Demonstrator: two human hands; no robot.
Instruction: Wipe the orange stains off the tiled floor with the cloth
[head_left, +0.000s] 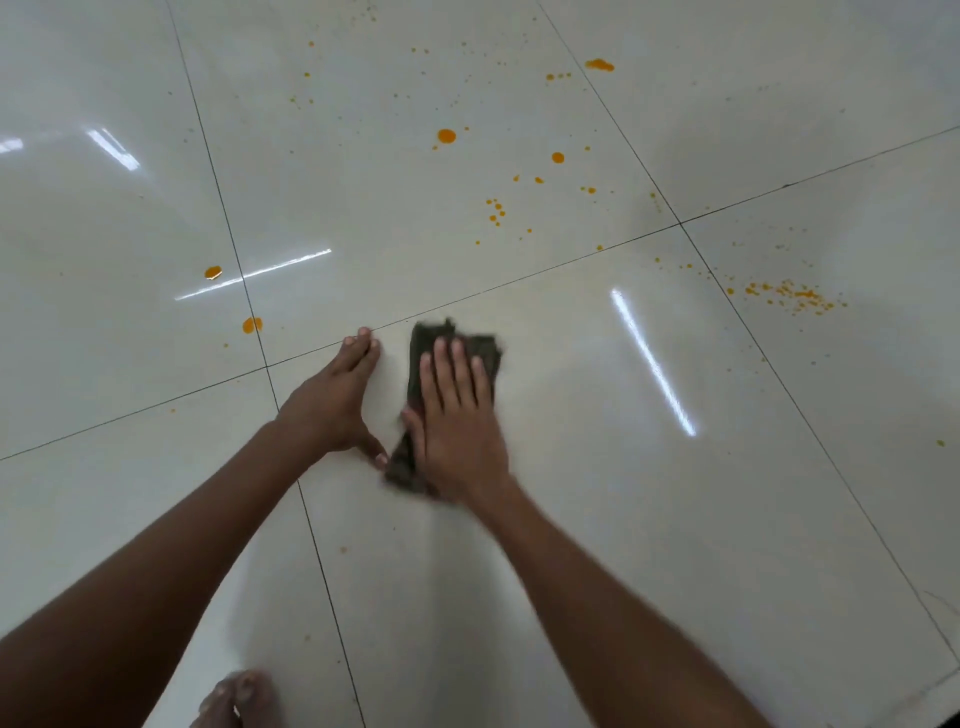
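Glossy tiled floor (571, 467) with orange stains (447, 136), right hand (460, 421) fingers flat on cloth (431, 338), left hand (332, 405) open, empty

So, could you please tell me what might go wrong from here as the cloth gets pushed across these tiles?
1. The right hand presses the dark cloth flat; swept through the big drop, it may smear orange rather than lift it.
2. The left hand braces on glossy floor and could slip if the tile is wet.
3. Outlying stains, like the speckles far right and the drops left, are easily missed.
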